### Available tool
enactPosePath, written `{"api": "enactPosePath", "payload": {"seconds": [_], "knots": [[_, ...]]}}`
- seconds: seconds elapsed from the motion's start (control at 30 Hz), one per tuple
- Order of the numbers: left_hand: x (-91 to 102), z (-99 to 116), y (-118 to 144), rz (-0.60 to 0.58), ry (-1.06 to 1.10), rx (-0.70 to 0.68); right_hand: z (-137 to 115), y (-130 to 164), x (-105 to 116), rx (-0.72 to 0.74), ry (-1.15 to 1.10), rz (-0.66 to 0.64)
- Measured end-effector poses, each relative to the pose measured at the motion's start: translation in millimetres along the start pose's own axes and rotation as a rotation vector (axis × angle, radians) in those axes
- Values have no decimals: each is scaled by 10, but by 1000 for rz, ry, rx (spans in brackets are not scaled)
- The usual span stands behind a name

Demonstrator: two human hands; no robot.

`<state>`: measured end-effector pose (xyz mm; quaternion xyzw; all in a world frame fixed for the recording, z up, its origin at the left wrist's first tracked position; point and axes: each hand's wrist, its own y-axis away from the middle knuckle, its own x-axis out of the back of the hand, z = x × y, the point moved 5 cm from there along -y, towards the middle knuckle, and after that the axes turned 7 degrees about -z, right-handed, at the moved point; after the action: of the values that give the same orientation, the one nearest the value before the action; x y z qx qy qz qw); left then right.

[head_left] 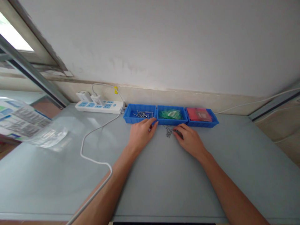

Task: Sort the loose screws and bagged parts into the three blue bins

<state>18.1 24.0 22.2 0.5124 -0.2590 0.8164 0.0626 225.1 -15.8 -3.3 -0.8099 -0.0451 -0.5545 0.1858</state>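
My left hand (142,131) rests at the front of the left blue bin (128,117), fingers bent, thumb apart from the forefinger. Its fingertips are by the front corner where this bin meets the middle blue bin (172,122); nothing shows between them. My right hand (188,139) is closed around a thin tool with a dark handle (179,134); its exact kind is hard to make out. A small group of metal screws (168,133) lies on the table between my hands. More screws (144,114) lie in the left bin, and green plastic packets (171,114) fill the middle one.
Red packets (199,114) lie in the right blue bin (203,124). Behind on the left is a white power strip (103,108) with plugged-in chargers. A white cable (82,150) runs across the table and over my left forearm. A clear plastic container (53,137) stands far left.
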Motion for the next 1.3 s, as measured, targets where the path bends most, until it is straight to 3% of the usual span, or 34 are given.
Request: {"api": "enactPosePath", "payload": {"seconds": [0.17, 0.3, 0.53, 0.67, 0.87, 1.03, 1.13, 1.3], "knots": [[-186, 338, 80, -173, -20, -193, 73, -16, -52, -31, -25, -22], [-221, 401, 103, -216, -11, -223, 90, -20, -17, -67, -102, 14], [-184, 307, 83, -176, 87, -139, 59, -48, 108, -169, -773, 154], [-184, 326, 85, -194, 125, -153, 25, -54, 120, -229, -951, 171], [-194, 430, 116, -264, 117, -294, -57, -52, 73, -192, -966, 102], [-204, 426, 114, -267, 84, -322, -98, -46, 28, -162, -951, 58], [-131, 324, 61, -178, 87, -248, -88, -44, 35, -159, -870, 81], [86, -79, -50, 111, 84, 54, -112, -30, 66, -68, -494, 115]]}}
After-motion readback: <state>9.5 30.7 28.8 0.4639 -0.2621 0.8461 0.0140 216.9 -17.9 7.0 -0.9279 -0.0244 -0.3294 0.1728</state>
